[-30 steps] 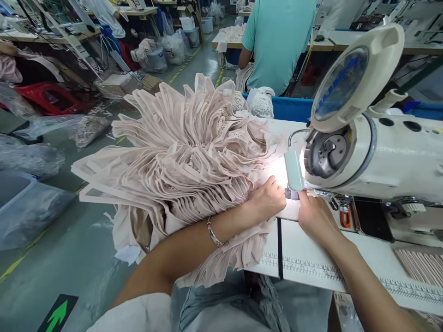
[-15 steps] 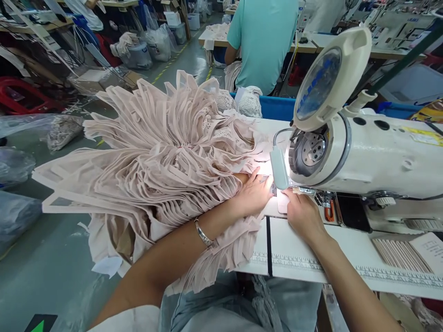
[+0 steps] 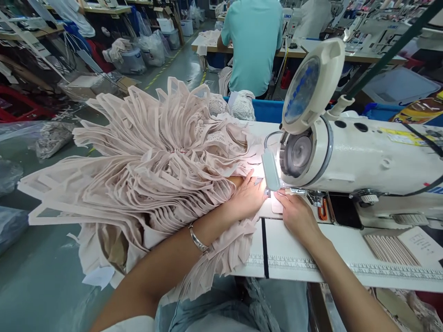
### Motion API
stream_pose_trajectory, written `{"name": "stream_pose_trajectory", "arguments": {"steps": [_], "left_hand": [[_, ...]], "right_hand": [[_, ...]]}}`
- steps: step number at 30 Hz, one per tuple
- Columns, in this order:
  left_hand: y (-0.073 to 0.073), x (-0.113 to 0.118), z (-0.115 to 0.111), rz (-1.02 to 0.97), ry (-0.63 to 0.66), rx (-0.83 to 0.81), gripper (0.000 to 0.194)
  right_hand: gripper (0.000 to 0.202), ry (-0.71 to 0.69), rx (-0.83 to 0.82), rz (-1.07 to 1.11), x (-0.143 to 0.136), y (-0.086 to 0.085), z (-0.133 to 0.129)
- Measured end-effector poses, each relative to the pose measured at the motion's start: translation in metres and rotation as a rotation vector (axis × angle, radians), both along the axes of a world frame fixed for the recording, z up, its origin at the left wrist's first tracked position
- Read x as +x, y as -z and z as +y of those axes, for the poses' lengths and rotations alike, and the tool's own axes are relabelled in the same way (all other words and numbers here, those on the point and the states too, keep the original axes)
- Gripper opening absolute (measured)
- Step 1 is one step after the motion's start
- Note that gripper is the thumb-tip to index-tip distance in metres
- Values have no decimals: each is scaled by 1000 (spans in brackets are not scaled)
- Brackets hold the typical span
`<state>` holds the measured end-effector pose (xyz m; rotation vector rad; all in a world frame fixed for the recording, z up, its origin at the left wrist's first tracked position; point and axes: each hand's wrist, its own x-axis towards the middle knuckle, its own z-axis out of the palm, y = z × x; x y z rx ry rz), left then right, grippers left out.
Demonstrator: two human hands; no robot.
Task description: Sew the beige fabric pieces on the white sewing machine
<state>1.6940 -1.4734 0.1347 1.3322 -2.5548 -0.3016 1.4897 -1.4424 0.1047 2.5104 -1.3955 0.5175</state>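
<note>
A big bunched pile of pale pink fabric pieces (image 3: 166, 157) with strap-like edges lies left of a white sewing machine (image 3: 360, 152). My left hand (image 3: 247, 198), a silver bangle on its wrist, rests flat with fingers stretched out over fabric beside the needle area. Against the right side of that lit spot is my right hand (image 3: 299, 216), thumb and fingers close together. Whatever its fingertips hold is too small to make out. A small grey-green lamp (image 3: 271, 171) hangs in front of the needle and hides it. Inside the raised round cover (image 3: 313, 85), a disc (image 3: 299, 152) looks blurred.
A ruler strip (image 3: 391, 271) runs along the table's front edge. Folded pink strips (image 3: 391, 249) and a handwritten note (image 3: 420, 244) lie at right, with orange-handled snips (image 3: 322, 210) by the machine. Ahead sits a person in a teal shirt (image 3: 252, 46).
The whole view has shifted slightly. The disc in the machine head showed sharp holes before and is now smeared as if turning. Both hands stay by the needle area.
</note>
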Motion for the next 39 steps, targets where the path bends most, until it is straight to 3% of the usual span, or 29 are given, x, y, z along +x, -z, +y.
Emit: {"name": "stream_pose_trajectory", "arguments": {"steps": [15,33,39], "left_hand": [[1,1,1,62,7,-20,32],[0,1,1,112,-26,42,32],[0,1,5,45,-23,-48,25]], "right_hand": [[54,95,263,77,4,-6,1],[57,190,411,190,14,-21,-1],[53,215,361,205,21,-24,2]]}}
